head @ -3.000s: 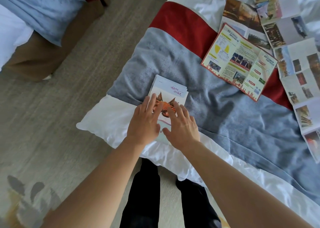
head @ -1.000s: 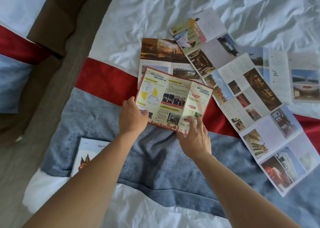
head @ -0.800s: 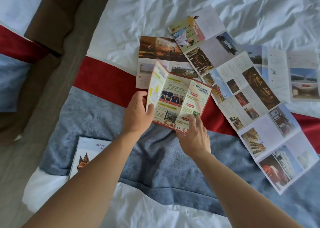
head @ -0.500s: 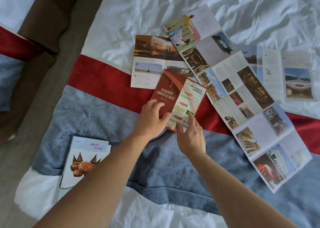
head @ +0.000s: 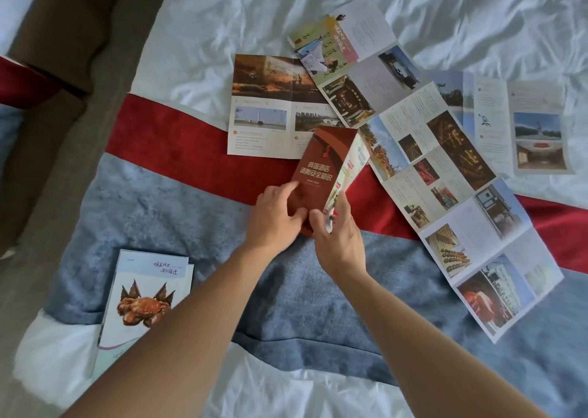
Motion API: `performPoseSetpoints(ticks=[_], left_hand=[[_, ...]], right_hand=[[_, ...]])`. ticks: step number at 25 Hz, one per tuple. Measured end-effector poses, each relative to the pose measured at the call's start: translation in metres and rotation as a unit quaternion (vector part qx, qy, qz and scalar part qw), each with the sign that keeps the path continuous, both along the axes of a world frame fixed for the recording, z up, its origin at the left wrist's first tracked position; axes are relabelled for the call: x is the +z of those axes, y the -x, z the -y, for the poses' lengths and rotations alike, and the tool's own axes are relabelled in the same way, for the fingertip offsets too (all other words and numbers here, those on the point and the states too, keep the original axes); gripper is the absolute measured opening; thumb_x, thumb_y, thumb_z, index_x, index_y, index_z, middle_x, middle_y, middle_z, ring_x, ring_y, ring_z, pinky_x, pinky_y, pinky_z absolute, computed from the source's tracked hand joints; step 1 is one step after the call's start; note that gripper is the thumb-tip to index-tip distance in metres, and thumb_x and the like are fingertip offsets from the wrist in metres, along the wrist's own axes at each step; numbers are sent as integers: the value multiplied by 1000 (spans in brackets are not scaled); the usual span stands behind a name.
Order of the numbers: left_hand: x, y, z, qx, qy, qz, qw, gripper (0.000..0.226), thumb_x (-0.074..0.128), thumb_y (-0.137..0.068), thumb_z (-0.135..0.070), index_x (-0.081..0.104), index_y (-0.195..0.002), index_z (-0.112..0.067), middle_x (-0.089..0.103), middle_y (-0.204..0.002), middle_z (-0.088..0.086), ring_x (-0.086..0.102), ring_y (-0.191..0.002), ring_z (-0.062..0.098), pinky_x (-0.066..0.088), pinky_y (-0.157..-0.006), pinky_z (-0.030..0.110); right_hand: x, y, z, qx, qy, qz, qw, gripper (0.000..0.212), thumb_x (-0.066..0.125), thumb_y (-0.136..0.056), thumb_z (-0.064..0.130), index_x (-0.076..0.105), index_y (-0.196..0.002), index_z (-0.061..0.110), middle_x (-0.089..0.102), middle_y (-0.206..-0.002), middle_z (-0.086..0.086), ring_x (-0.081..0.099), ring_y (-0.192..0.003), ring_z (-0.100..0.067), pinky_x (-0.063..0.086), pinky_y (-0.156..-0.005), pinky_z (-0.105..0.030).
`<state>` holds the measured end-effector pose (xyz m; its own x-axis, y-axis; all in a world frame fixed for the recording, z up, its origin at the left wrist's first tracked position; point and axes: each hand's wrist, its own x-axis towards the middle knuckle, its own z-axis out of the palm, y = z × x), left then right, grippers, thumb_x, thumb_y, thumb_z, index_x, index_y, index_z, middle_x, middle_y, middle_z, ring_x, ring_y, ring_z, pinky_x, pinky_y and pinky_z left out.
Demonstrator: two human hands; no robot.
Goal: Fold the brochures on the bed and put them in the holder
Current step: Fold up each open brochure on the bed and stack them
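Observation:
A red brochure (head: 319, 169) with gold lettering lies on the red band of the bed runner, its left panel folded over. My left hand (head: 276, 217) presses on its lower left corner with the fingers laid on the red cover. My right hand (head: 338, 234) pinches the lower edge of the right panel, which stands lifted and half turned over. A folded brochure with a crab picture (head: 143, 300) lies at the bed's near left. No holder is in view.
Several unfolded brochures lie beyond: a brown-photo one (head: 267, 106), a long accordion one (head: 445, 169) running to the right, and a white one (head: 525, 125). The grey and red runner (head: 178, 201) crosses the white sheet. Floor (head: 79, 106) and another bed lie to the left.
The brochure's left panel has been folded flat, showing the red cover. My right hand has lifted the right panel up and over toward the left. The view shifted slightly.

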<state>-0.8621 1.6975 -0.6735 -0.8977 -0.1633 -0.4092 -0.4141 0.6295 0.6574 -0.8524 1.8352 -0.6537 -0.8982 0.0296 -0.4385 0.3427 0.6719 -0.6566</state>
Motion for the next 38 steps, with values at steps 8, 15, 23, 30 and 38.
performPoseSetpoints(ticks=[8, 15, 23, 30, 38], left_hand=[[12, -5, -22, 38, -86, 17, 995, 78, 72, -86, -29, 32, -152, -16, 51, -136, 7, 55, -121, 24, 46, -102, 41], [28, -34, 13, 149, -132, 47, 979, 71, 64, -92, -20, 29, -154, -23, 60, -125, -4, 62, -101, 9, 48, -84, 19], [36, -116, 101, 215, -30, -66, 974, 44, 66, -89, -15, 55, -132, -22, 64, -100, -5, 60, -83, 14, 53, -80, 35], [27, -174, 150, 221, -37, -77, 971, 42, 58, -92, -12, 53, -133, -20, 61, -124, 3, 58, -111, 21, 48, -95, 42], [22, -222, 215, 284, -44, -9, 958, 48, 48, -91, -7, 54, -136, -24, 68, -118, 2, 63, -108, 22, 46, -88, 31]], right_hand=[[17, 2, -6, -103, 12, -60, 993, 93, 45, -80, -7, 14, -160, 29, 41, -132, 13, 30, -98, 18, 35, -75, -5], [29, -32, 24, -7, 25, -30, 999, 93, 43, -79, -5, 18, -157, 38, 43, -124, 10, 43, -95, -5, 43, -80, -27], [22, -96, 104, 179, 0, -2, 984, 88, 50, -80, 1, 19, -158, 27, 35, -144, -3, 57, -108, -34, 48, -85, -40], [33, -146, 185, 183, 57, -72, 979, 63, 51, -91, 4, 40, -152, 17, 48, -137, -3, 53, -110, -19, 44, -85, -29], [22, -195, 236, 230, 22, 4, 973, 75, 53, -83, 8, 32, -154, 22, 46, -136, -2, 52, -107, -22, 44, -87, -35]])
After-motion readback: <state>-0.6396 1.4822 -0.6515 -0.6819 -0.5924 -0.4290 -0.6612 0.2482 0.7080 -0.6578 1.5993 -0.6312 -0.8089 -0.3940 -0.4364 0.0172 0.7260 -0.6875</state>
